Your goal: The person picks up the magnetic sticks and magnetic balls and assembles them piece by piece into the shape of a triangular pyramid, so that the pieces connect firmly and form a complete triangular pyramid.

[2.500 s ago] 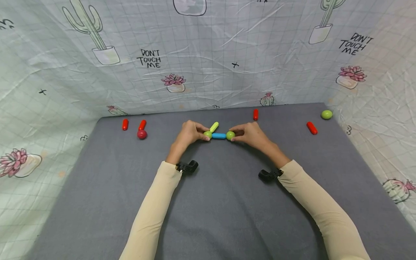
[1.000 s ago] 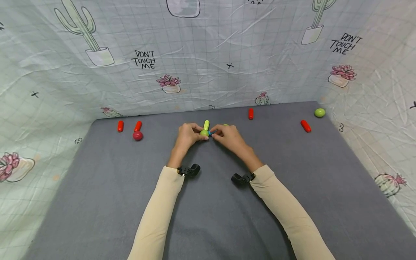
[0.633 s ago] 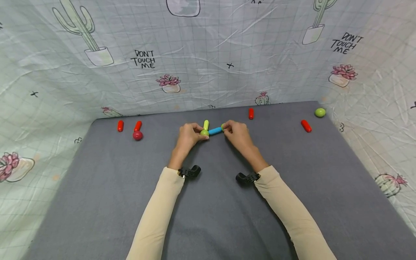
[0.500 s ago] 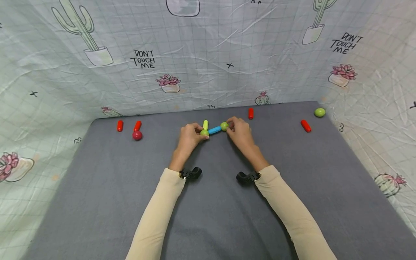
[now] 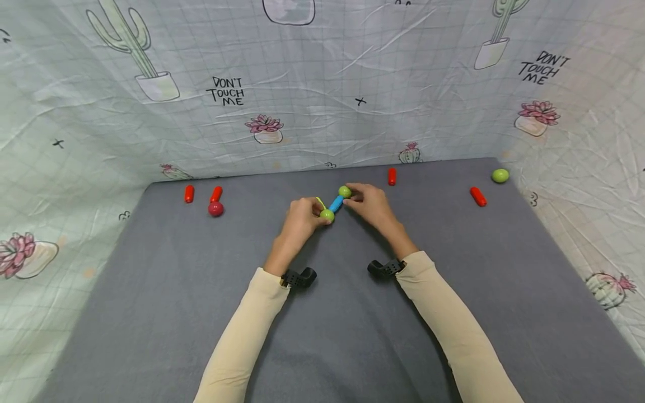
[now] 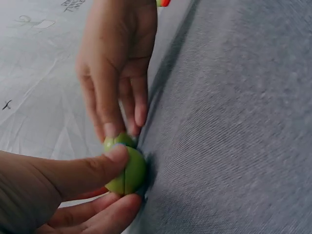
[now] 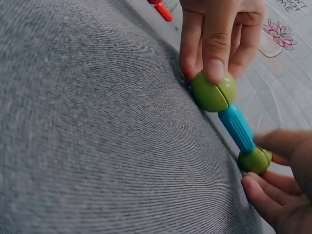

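Note:
Near the table's far middle, a blue rod (image 5: 336, 203) joins two green balls and slants away to the right. My left hand (image 5: 301, 219) pinches the nearer green ball (image 5: 327, 216) between thumb and fingers. A yellow-green rod (image 5: 320, 202) sticks out behind those fingers, mostly hidden. My right hand (image 5: 372, 205) grips the farther green ball (image 5: 345, 192). In the right wrist view, the right thumb lies by the joint of the blue rod (image 7: 236, 127) and that farther ball (image 7: 254, 161), while the left thumb presses the nearer ball (image 7: 213, 92).
On the grey cloth-covered table, a red ball (image 5: 215, 209) touches a red rod (image 5: 216, 194) at left, with another red rod (image 5: 188, 193) beside them. Farther right lie red rods (image 5: 392, 177) (image 5: 478, 196) and a loose green ball (image 5: 500, 176). A printed cloth (image 5: 322, 84) hangs behind.
The joined piece has turned: the blue rod lay crosswise and now points away from me. My right hand slid along the rod and back to the ball. The left keeps its pinch.

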Tool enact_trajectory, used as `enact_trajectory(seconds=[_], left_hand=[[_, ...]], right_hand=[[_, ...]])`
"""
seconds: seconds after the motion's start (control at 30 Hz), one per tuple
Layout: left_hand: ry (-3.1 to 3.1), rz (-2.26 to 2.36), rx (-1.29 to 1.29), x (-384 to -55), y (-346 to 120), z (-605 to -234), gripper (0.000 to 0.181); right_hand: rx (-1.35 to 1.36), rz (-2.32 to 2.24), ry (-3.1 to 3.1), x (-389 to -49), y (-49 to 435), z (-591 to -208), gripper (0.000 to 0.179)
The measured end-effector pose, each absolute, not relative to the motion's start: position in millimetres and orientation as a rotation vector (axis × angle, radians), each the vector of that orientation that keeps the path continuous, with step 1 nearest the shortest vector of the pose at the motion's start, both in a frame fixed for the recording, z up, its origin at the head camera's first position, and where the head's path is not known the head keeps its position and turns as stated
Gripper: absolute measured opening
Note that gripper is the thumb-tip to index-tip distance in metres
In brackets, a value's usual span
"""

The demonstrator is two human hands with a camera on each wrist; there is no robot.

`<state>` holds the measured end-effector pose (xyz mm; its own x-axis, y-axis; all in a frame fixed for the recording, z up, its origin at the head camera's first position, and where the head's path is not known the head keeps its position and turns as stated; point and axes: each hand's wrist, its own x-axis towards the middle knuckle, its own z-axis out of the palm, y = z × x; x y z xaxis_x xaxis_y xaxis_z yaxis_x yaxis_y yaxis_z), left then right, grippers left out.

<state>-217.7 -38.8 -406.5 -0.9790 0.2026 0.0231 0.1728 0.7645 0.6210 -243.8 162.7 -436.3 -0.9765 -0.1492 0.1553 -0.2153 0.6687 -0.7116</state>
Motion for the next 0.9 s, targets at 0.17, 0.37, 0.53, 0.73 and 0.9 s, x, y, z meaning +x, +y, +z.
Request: enact_trajectory(seconds=[0.17, 0.37, 0.53, 0.73, 0.9], left_hand=[[2.834, 1.022, 0.397, -215, -30, -408, 0.034], [2.693, 1.094, 0.439, -222, -54, -400, 0.028], [2.945, 1.119, 0.280, -237, -106, -396, 0.023], [3.229, 1.132, -0.110, -257, -178, -405, 0.025], [3.244, 1.142, -0.321, -268, -221, -407, 0.029]], right_hand=[[0.479, 1.299, -2.914, -242, 169, -436, 0.077], [0.565, 1.355, -2.997, -244, 170, -429, 0.083], [0.577, 1.215, -3.072, -246, 164, -427, 0.091], [0.609, 1.079, -3.154, -246, 160, -427, 0.108], [0.624, 1.098, -3.156, -246, 163, -427, 0.110]])
